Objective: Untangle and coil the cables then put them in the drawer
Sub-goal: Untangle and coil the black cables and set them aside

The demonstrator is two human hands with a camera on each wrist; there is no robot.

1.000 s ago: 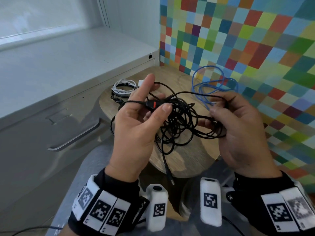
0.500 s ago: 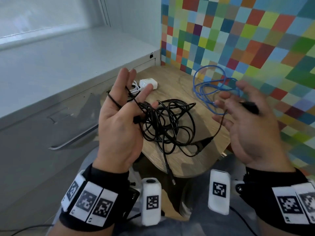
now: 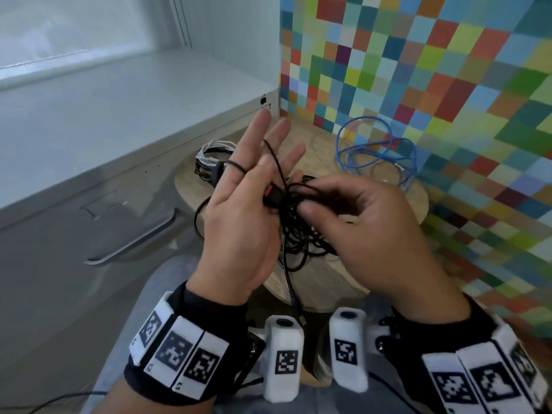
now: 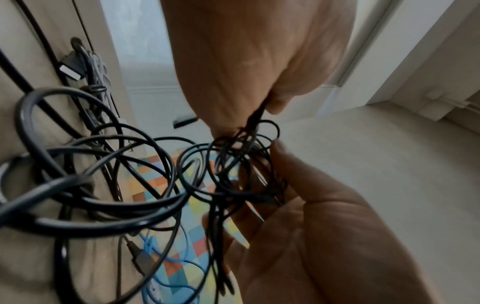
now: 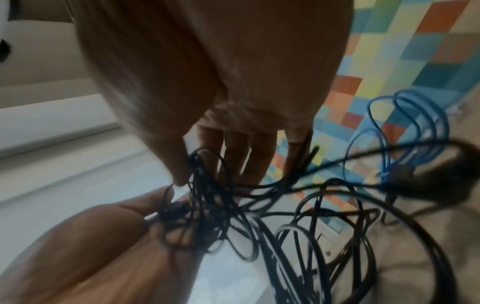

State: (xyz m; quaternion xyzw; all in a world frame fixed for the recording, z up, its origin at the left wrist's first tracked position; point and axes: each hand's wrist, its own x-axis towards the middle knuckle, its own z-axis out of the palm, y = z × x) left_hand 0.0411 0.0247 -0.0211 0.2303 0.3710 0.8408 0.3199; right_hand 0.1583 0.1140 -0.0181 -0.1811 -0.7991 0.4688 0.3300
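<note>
While the left hand (image 3: 239, 222) is spreading straight fingers with black cable (image 3: 294, 231) looped over them, the right hand (image 3: 367, 231) is pinching the tangle above the table (image 3: 343, 282).

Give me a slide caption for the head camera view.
Left hand, fingers spread, carries the tangled black cable while right hand pinches strands above the round wooden table.

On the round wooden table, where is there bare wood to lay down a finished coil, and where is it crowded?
Bare wood shows at the far middle of the round table, between the white cable bundle and the blue cable. The centre is crowded: the black cable tangle lies there, with the left hand and the right hand working it. The near edge is mostly hidden.
</note>
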